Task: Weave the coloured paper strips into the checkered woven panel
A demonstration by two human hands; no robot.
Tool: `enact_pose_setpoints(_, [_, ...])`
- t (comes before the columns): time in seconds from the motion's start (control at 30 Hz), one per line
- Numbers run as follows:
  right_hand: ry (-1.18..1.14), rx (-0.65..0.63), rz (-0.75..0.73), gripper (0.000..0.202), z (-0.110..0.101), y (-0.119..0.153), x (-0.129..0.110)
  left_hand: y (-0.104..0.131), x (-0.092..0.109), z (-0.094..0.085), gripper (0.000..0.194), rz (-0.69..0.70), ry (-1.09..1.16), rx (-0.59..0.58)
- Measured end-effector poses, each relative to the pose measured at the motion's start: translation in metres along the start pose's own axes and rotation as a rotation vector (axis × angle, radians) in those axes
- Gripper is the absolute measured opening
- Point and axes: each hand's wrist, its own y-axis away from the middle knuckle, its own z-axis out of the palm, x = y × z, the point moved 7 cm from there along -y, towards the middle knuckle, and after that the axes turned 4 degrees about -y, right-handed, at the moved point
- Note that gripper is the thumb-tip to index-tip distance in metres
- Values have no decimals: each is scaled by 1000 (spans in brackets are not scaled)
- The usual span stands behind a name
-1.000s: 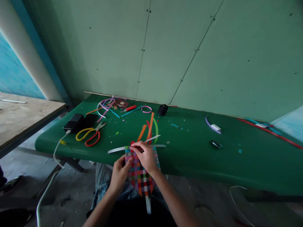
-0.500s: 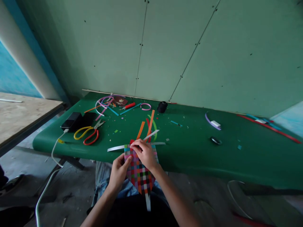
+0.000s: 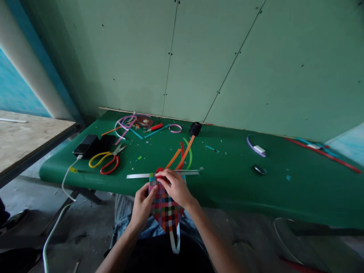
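A woven piece of many-coloured flat strips (image 3: 167, 208) is held over my lap at the table's near edge. My left hand (image 3: 144, 203) grips its left side, thumb on the front face. At its top edge my right hand (image 3: 175, 186) pinches, fingers closed by a red strip (image 3: 159, 170); the exact strip between the fingertips is hard to make out. A white strip (image 3: 138, 176) sticks out to the left of the weave. Orange strips (image 3: 186, 153) and a green strip (image 3: 190, 155) stand out from its far side. A white loop (image 3: 176, 246) hangs from its bottom.
Red-and-yellow scissors (image 3: 109, 161) lie left on the green table (image 3: 227, 182), near a black box (image 3: 86, 146) with a white cable (image 3: 64, 182). Behind are a red-handled cutter (image 3: 156, 127), a black roll (image 3: 195, 128) and loose strips (image 3: 126, 123). A dark oval object (image 3: 259, 169) lies right.
The orange strips have swung to the right. The white strip near my right hand has dropped from a slant to nearly level. The bottom white strip now forms a loop.
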Motion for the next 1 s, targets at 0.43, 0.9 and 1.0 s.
enact_pose_setpoints(0.43, [-91,-84,166,15,-3,-7,4,0,1,0,43,-8,-58,-9])
enact_pose_setpoints(0.9, [-84,-11,157,29,-1,-5,11,0,-2,-3,45,5,-152,7])
enact_pose_setpoints(1.0, [-43,-76,135,31,1,-8,9,0,-2,-1,45,-4,-161,-12])
